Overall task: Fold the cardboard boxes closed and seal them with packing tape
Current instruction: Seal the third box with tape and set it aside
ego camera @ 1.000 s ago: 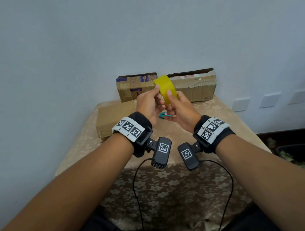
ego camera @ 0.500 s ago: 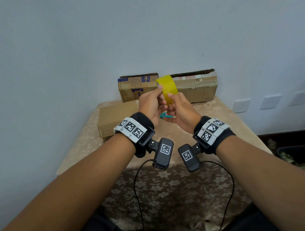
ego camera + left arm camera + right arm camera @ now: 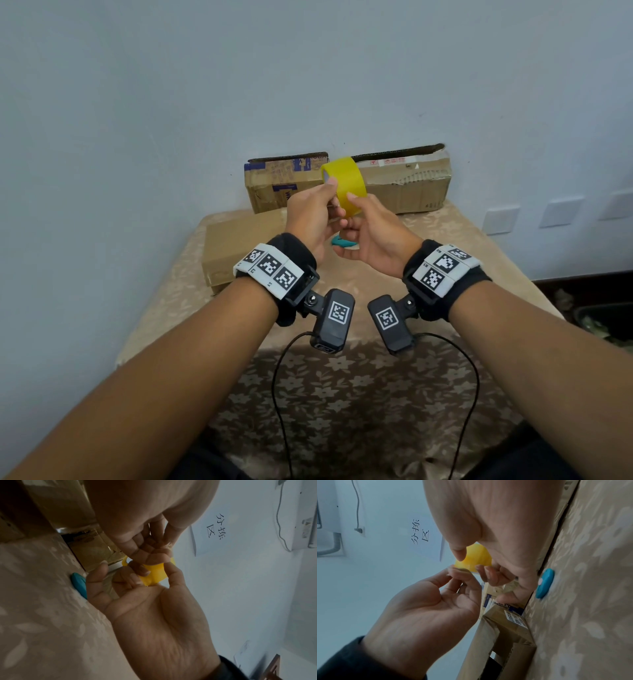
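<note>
Fingers of the left hand (image 3: 310, 219) and right hand (image 3: 373, 236) pinched the yellow packing tape roll (image 3: 344, 186); its loose end could re-stick if released.

The only text that reads clearly is on a white paper sheet (image 3: 426, 539) on the wall: 3 handwritten Chinese characters, 分拣区. The same sheet (image 3: 211, 534) shows in the left wrist view. The left cardboard box (image 3: 274, 181) at the wall has blue printing and a white label (image 3: 515, 618) with small print, too blurred to read. The right cardboard box (image 3: 411, 185) carries small red handling symbols on its top strip, not legible.
</note>
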